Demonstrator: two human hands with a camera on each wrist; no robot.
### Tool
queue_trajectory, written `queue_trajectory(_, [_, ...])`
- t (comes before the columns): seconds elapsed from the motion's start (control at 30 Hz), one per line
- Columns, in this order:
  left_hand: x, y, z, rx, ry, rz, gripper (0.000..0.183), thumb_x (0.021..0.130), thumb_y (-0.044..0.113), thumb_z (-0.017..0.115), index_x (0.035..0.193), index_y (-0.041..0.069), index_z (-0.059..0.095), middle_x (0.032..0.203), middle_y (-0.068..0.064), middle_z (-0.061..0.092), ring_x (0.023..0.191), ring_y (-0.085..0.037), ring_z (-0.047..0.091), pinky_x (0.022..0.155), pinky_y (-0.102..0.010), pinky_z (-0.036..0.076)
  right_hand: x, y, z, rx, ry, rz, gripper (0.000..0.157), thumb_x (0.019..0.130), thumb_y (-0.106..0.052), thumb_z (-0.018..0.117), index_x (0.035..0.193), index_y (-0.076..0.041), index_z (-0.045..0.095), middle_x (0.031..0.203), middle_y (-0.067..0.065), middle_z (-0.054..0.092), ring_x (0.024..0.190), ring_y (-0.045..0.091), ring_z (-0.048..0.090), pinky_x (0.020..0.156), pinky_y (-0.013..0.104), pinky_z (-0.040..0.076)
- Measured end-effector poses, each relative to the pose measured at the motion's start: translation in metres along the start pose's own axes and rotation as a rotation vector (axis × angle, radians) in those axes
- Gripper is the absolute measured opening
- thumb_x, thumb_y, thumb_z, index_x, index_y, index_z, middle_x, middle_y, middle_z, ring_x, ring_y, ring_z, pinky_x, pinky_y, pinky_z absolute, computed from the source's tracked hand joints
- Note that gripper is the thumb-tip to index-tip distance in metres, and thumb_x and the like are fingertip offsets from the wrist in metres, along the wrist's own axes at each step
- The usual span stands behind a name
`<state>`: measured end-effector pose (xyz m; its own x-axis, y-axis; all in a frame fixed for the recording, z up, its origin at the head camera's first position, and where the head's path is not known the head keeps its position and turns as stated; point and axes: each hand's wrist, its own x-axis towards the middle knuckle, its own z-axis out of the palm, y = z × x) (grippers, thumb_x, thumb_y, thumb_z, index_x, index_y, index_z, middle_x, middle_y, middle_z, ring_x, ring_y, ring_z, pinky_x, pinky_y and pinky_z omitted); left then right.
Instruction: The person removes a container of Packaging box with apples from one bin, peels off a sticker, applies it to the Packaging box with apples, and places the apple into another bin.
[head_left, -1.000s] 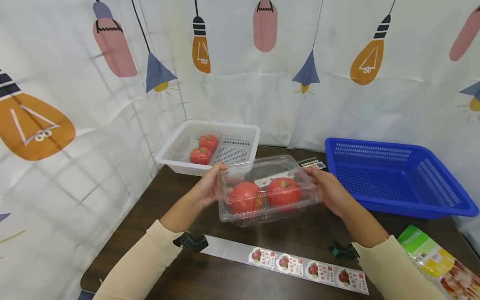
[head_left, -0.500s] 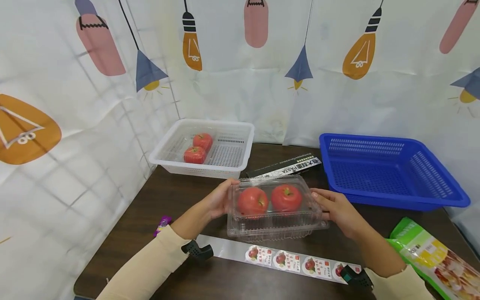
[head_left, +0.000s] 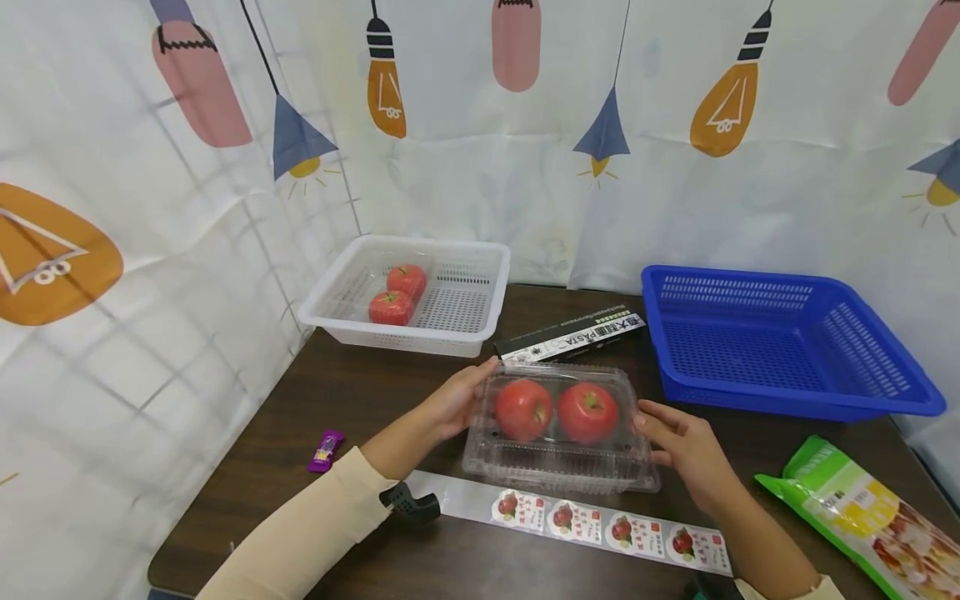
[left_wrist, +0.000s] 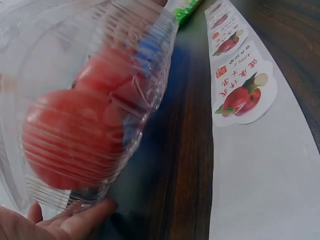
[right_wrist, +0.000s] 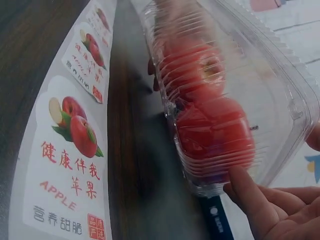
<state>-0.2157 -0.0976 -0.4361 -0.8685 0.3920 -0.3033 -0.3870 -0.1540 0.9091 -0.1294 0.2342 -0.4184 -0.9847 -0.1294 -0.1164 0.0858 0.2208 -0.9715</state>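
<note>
A clear plastic clamshell box (head_left: 566, 467) with two red apples inside, the left apple (head_left: 523, 410) and the right apple (head_left: 588, 414), is held up between both hands. My left hand (head_left: 459, 402) grips the box's left end, while my right hand (head_left: 681, 443) grips its right end with thumb and fingers. In the left wrist view the fingers (left_wrist: 92, 217) reach under the ribbed base, above the dark table. On the table in front lies a white strip of apple stickers (head_left: 573, 521), close to the box's near edge; its left part bears no stickers.
A white basket (head_left: 397, 340) at the back left contains another clear package with two red apples (head_left: 391, 308). A blue basket (head_left: 787, 400) stands back right. A black pasta box (head_left: 577, 335) lies behind the hands, a green food bag (head_left: 862, 508) at right, a small purple packet (head_left: 326, 451) at left.
Both hands have lowered the box toward me, tilting it so the apples show from above. Over the last half second it has shifted slightly right. The pasta box behind is now mostly uncovered.
</note>
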Motion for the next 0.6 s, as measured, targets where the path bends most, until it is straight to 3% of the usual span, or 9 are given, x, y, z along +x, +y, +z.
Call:
queue_trajectory(0.17, [0.009, 0.0, 0.005, 0.05, 0.068, 0.014, 0.041, 0.099, 0.048, 0.052, 0.097, 0.008, 0.041, 0.072, 0.0, 0.056, 0.063, -0.011, 0.06, 0.06, -0.036, 0.057, 0.003, 0.006, -0.003, 0.004, 0.021, -0.013, 0.063, 0.099, -0.034, 0.058, 0.144, 0.005, 0.039, 0.141, 0.024, 0.047, 0.11, 0.009, 0.059, 0.084, 0.03, 0.052])
queue_trajectory(0.23, [0.014, 0.0, 0.007, 0.08, 0.084, 0.015, 0.044, 0.097, 0.05, 0.052, 0.101, 0.007, 0.043, 0.076, 0.0, 0.061, 0.064, -0.011, 0.061, 0.059, -0.034, 0.056, 0.005, 0.009, -0.005, -0.003, 0.027, -0.01, 0.063, 0.099, -0.035, 0.057, 0.145, 0.005, 0.039, 0.14, 0.024, 0.047, 0.111, 0.011, 0.059, 0.084, 0.03, 0.053])
queue_trajectory(0.4, [0.023, -0.002, 0.008, 0.112, 0.135, 0.006, 0.054, 0.094, 0.054, 0.056, 0.116, 0.006, 0.043, 0.104, -0.006, 0.063, 0.076, -0.015, 0.065, 0.066, -0.038, 0.058, 0.01, 0.015, -0.005, 0.004, 0.039, -0.014, 0.061, 0.1, -0.032, 0.056, 0.144, 0.006, 0.038, 0.139, 0.025, 0.048, 0.115, 0.02, 0.059, 0.083, 0.03, 0.053])
queue_trajectory(0.6, [0.028, -0.003, 0.008, 0.116, 0.18, 0.007, 0.051, 0.093, 0.054, 0.058, 0.111, 0.008, 0.043, 0.102, -0.011, 0.055, 0.081, -0.021, 0.065, 0.068, -0.041, 0.057, 0.013, 0.017, -0.005, 0.025, 0.049, -0.02, 0.06, 0.1, -0.031, 0.057, 0.143, 0.007, 0.039, 0.137, 0.026, 0.049, 0.113, 0.02, 0.06, 0.082, 0.028, 0.053])
